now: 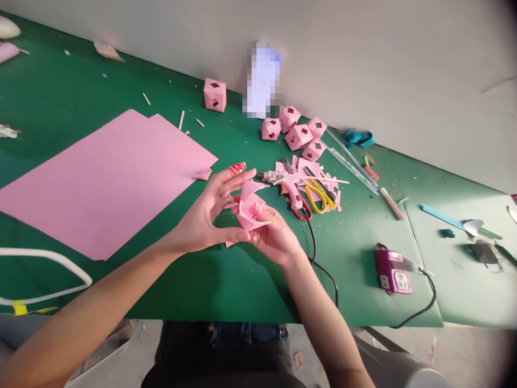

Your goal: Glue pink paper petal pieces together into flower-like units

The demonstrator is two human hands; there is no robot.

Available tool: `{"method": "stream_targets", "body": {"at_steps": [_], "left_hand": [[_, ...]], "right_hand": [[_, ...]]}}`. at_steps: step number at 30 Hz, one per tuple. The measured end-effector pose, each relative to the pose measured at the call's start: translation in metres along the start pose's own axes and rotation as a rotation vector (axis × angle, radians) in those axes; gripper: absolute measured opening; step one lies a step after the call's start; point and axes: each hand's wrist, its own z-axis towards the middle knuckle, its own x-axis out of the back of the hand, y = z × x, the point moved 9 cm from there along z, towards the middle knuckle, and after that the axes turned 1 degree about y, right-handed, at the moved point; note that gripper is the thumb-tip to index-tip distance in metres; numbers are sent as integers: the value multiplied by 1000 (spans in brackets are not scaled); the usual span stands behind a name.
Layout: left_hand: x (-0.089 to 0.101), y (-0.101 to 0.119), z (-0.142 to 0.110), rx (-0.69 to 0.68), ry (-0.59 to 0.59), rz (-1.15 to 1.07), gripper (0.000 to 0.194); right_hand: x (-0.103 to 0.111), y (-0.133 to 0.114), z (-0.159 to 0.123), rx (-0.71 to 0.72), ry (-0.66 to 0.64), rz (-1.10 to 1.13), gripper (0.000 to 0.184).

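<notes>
A piece of folded pink paper point(251, 207) with pointed, curved flaps is held above the green table, between my two hands. My left hand point(208, 213) curls around its left side, thumb at the lower edge, with a red wrapping on one finger. From below and the right, my right hand point(275, 233) pinches the paper, its thumb pressed inside the flaps. Just beyond lie a pink glue gun point(295, 198), yellow-handled scissors point(317, 200) and red-handled scissors point(304, 211) on pink paper scraps point(309, 168).
Large pink sheets point(109, 183) cover the table's left. Several folded pink paper shapes with cut-out holes point(299, 137) stand near the wall, beside a blurred upright phone-like object point(262, 81). Clear sticks point(351, 161) lie rightward; a black cord runs near a purple power adapter point(393, 271).
</notes>
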Motion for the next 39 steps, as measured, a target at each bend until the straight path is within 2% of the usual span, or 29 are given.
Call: {"method": "stream_targets", "body": {"at_steps": [5, 10, 14, 18, 20, 23, 26, 30, 36, 39], "left_hand": [[-2, -2, -3, -18, 73, -30, 87], [18, 11, -5, -294, 219, 42, 88], [25, 11, -6, -294, 289, 133, 84], [18, 17, -9, -242, 296, 376, 82], [15, 24, -11, -248, 299, 512, 79], [10, 34, -14, -304, 295, 654, 80], [6, 35, -15, -316, 261, 706, 85], [5, 30, -14, -245, 223, 642, 86], [9, 24, -12, -116, 185, 330, 87], [13, 23, -11, -80, 193, 292, 87]], "right_hand": [[-11, 13, 0, -60, -63, 108, 43], [3, 1, 2, 56, 45, 158, 25], [15, -14, -1, 148, 139, 137, 27], [24, -37, -12, 305, 220, 24, 21], [24, -50, -22, 421, 247, -22, 24], [20, -64, -36, 582, 285, -94, 42], [14, -68, -43, 645, 284, -149, 52], [8, -64, -43, 645, 250, -201, 48], [10, -62, -43, 675, 267, -322, 40], [9, -62, -42, 696, 236, -291, 49]]}}
